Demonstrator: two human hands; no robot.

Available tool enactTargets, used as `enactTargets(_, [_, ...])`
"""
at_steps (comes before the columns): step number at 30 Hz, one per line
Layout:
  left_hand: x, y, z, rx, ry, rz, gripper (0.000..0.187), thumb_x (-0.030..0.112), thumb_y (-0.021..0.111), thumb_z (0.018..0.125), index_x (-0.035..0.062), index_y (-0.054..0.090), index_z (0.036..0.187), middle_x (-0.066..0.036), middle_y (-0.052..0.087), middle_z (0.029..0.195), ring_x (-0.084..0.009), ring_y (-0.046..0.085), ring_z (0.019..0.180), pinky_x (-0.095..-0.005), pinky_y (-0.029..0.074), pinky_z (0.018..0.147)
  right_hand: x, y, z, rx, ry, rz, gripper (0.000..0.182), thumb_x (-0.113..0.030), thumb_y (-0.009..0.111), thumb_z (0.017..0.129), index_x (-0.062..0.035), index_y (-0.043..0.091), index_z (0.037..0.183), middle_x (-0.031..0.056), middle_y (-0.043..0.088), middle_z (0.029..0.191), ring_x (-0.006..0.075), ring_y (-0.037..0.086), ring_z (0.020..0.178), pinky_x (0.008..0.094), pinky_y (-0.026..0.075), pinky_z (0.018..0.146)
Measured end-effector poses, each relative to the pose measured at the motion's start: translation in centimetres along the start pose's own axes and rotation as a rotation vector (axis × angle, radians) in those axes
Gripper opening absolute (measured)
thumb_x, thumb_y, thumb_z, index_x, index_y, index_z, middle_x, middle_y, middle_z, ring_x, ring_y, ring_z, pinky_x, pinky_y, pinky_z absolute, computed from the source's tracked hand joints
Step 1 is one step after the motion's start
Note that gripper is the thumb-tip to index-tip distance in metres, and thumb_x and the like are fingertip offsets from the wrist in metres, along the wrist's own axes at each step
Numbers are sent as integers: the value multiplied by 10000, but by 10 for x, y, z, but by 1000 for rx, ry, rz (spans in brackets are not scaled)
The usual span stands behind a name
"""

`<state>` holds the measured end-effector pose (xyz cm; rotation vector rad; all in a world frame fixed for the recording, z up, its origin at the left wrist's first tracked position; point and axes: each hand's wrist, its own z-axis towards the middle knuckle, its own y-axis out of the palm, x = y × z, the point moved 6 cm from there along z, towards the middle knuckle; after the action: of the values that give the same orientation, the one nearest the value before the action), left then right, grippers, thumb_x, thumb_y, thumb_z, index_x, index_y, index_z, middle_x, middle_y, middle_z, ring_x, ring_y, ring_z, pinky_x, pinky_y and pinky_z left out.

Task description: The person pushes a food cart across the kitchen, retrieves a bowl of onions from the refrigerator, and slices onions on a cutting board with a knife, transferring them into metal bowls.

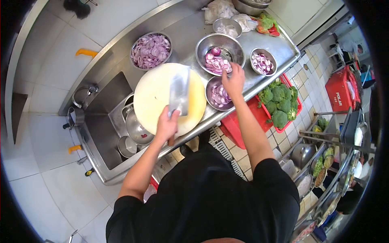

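2 bare hands are held out around a round cutting board [148, 91], which is set next to the sink [95, 141] on a steel surface [182, 24]. Over the board, a cleaver [179, 91] is held by the left hand [166, 125]; its handle is grasped in a clenched grip, and its blurred blade is pointed toward the board's far edge. Whether the board is touched by the blade cannot be told. Beyond the board to the right, the right hand [234, 81] is placed at the rim of a large bowl [200, 46], with its fingertips at the sliced onion [216, 64] inside; whether any is grasped by that grip cannot be told. A thicker onion piece [216, 51] is held in the same bowl. Just right of the board, more onion slices [219, 95] are contained in a smaller bowl; farther right, chopped onion [262, 62] is kept in another. Just beyond the board's far left edge, a heap of onion rings [150, 51] is seen. Well right of the board, broccoli [279, 99] is piled in a red basket [299, 106].
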<state>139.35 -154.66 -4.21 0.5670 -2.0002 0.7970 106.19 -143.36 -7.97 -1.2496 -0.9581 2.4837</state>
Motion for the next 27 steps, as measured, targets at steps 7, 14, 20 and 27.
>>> enactTargets(7, [-59,-31,-58,22,13,424,344,297,590,1041,1,565,1214,-195,650,713,-323,686,644,-458,532,644,45,148,113,-536,-67,-206,805,-133,647,826,-199,399,1589,214,344,1649,452,496,1385,498,427,1163])
enactTargets(14, [-99,-47,-56,5,-93,482,322,324,551,1039,30,594,1165,-277,697,975,-482,670,973,-541,512,827,49,156,134,-638,166,-347,579,-273,794,823,-56,601,1324,241,578,1383,463,550,1295,480,488,1089])
enactTargets(20, [-116,-219,-48,649,-287,541,320,282,523,1039,13,595,1196,-301,705,1045,-507,664,983,-570,520,842,-13,90,118,-489,-44,113,656,-213,884,718,-5,595,1269,205,702,1125,335,691,1060,425,557,937])
enactTargets(27, [-78,-140,-77,231,-143,628,308,248,518,1033,5,533,1222,-330,695,987,-511,670,977,-598,513,859,-166,56,-86,-762,36,644,489,-99,852,829,-79,578,1233,40,691,1107,166,678,1022,319,527,871])
